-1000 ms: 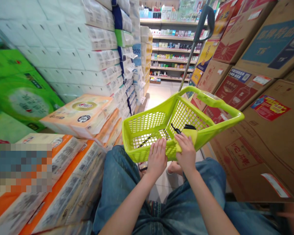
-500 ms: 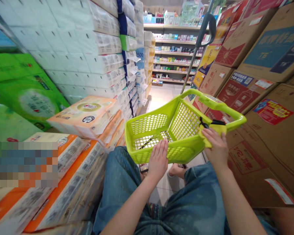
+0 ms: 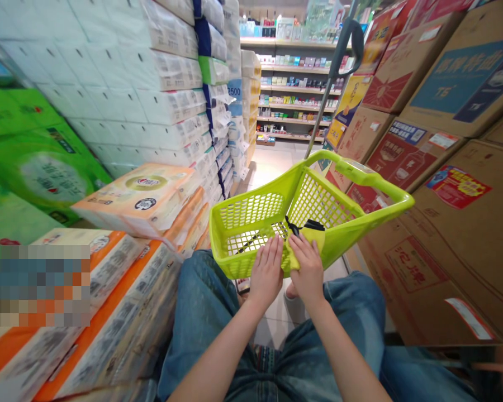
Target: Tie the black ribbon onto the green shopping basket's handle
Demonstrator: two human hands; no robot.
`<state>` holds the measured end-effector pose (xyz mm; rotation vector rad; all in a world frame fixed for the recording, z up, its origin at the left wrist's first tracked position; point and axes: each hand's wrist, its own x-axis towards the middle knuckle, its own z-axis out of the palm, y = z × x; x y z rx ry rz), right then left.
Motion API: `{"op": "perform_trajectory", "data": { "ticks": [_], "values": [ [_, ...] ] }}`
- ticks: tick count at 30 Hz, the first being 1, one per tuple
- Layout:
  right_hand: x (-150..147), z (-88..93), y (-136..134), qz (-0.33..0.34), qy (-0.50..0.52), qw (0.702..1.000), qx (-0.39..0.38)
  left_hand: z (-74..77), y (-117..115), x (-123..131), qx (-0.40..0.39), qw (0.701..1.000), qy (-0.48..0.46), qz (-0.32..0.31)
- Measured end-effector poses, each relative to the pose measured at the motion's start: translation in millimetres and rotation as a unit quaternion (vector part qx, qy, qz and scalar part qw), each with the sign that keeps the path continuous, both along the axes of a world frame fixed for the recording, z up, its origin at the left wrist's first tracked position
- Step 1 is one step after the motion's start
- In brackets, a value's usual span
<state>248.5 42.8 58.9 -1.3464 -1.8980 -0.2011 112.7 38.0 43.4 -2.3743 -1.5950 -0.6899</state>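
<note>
A lime-green shopping basket (image 3: 251, 209) with lattice sides and a long handle stands just before my knees, slightly turned. On its near rim lies my left hand (image 3: 266, 271), fingers stretched out and close together, with nothing visible in it. Right beside it, my right hand (image 3: 308, 271) presses a yellow cloth (image 3: 319, 239) against the same rim. Black pieces, one like a cord, stick out above the cloth; I cannot make out what they are. My thumbs are hidden, and so is the cloth's part under my palm.
Tissue packs (image 3: 138, 192) are piled close on my left, with white paper packs (image 3: 171, 72) stacked high behind. Cardboard boxes (image 3: 465, 240) wall the right side. A grey-handled pole (image 3: 331, 78) rises behind the basket. Product shelves (image 3: 295, 72) close the aisle's far end.
My right hand has slid left along the basket's near rim with the yellow cloth, from the handle end to beside my left hand. The left hand stays on the rim.
</note>
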Motion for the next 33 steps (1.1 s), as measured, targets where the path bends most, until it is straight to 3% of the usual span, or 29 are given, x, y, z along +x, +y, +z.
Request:
{"op": "perform_trajectory", "data": {
  "ticks": [3, 6, 10, 13, 15, 18, 23, 26, 29, 33],
  "values": [
    [6, 4.0, 0, 0.047, -0.035, 0.998, -0.018, 0.0, 0, 0, 0.003, 1.0, -0.001, -0.001],
    [48, 20.1, 7, 0.073, -0.08, 0.993, -0.038, 0.5, -1, 2, 0.005, 1.0, -0.001, 0.004],
    [125, 44.9, 25, -0.035, -0.062, 0.997, 0.0, 0.4, 0, 3, 0.004, 1.0, -0.003, 0.006],
    [158, 54.2, 36, -0.104, -0.007, 0.993, 0.062, -0.5, 0, 4, 0.004, 1.0, -0.001, 0.006],
    [155, 53.2, 38, -0.122, 0.016, 0.989, 0.081, -1.2, 0, 4, 0.005, 1.0, -0.001, 0.011],
    [116, 41.3, 31, -0.112, 0.017, 0.992, 0.062, -2.2, 0, 5, 0.006, 1.0, -0.002, 0.017],
    [25, 9.3, 7, -0.009, 0.004, 1.0, -0.003, -3.6, -1, 4, 0.01, 1.0, -0.004, 0.018],
    [-4, -1.8, 0, 0.024, 0.009, 1.0, -0.016, -3.6, -1, 3, 0.012, 1.0, -0.003, 0.013],
    [-3, -0.7, -2, 0.048, -0.012, 0.999, -0.024, -2.7, -1, 2, 0.013, 1.0, -0.005, 0.008],
    [37, 13.8, 2, 0.054, -0.057, 0.997, -0.025, -1.0, -2, 3, 0.015, 1.0, -0.01, 0.006]
  ]
}}
